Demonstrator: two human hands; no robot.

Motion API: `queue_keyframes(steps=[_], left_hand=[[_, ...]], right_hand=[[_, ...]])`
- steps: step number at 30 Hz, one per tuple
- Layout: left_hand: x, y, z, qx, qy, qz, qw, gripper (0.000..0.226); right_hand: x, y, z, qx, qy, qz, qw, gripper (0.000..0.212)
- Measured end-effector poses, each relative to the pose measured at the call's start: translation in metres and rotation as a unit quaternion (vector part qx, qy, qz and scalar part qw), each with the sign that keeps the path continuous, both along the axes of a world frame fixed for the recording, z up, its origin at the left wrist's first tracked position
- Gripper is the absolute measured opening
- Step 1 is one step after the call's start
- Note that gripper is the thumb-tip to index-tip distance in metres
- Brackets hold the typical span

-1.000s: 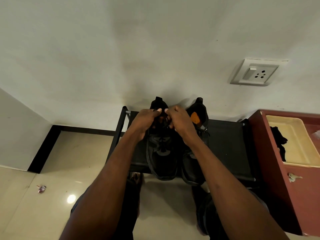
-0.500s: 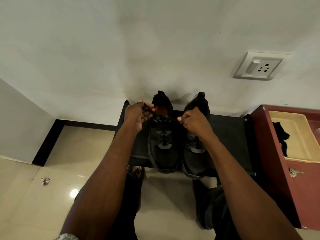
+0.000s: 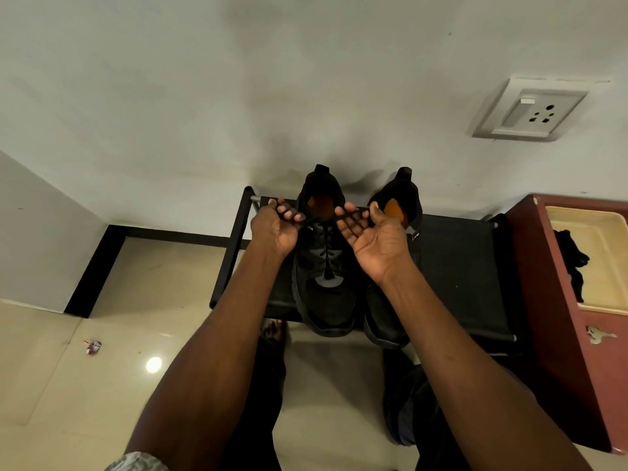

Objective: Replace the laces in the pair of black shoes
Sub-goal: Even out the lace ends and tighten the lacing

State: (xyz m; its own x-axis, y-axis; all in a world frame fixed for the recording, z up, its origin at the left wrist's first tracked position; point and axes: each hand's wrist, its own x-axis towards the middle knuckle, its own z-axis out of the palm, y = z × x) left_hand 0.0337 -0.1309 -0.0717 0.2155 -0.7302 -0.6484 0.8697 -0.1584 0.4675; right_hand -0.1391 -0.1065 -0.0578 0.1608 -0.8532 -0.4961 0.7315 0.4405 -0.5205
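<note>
Two black shoes with orange insoles stand side by side on a low black rack (image 3: 455, 260), toes toward me. The left shoe (image 3: 323, 266) has a black lace (image 3: 328, 246) running down its front. My left hand (image 3: 277, 226) hovers over that shoe's left side, palm up, its curled fingers holding one end of the lace. My right hand (image 3: 372, 236) is over the gap between the shoes, palm up, thumb and fingers pinching the other lace end. The right shoe (image 3: 394, 212) is partly hidden behind my right hand and arm.
A red wooden cabinet (image 3: 557, 300) stands right of the rack, with a cream tray (image 3: 605, 266) holding a black item on top and a key in its front. A wall socket (image 3: 530, 112) is above. A small wrapper (image 3: 92, 346) lies on the glossy floor at left.
My hands moved apart from the shoe's collar and turned palm up, each drawing a lace end out to its side. The camera view shifted slightly.
</note>
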Motion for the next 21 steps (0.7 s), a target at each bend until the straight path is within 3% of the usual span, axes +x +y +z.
queue_keyframes(steps=[11,21], left_hand=[[0.011,-0.009,-0.004,-0.051,-0.123,-0.07,0.989,0.036],[0.014,-0.015,-0.008,0.002,-0.166,-0.02,0.986,0.037]], right_hand=[[0.015,-0.028,-0.015,-0.063,0.281,0.033,0.957,0.03],[0.011,-0.038,-0.02,-0.015,0.255,0.007,0.967,0.029]])
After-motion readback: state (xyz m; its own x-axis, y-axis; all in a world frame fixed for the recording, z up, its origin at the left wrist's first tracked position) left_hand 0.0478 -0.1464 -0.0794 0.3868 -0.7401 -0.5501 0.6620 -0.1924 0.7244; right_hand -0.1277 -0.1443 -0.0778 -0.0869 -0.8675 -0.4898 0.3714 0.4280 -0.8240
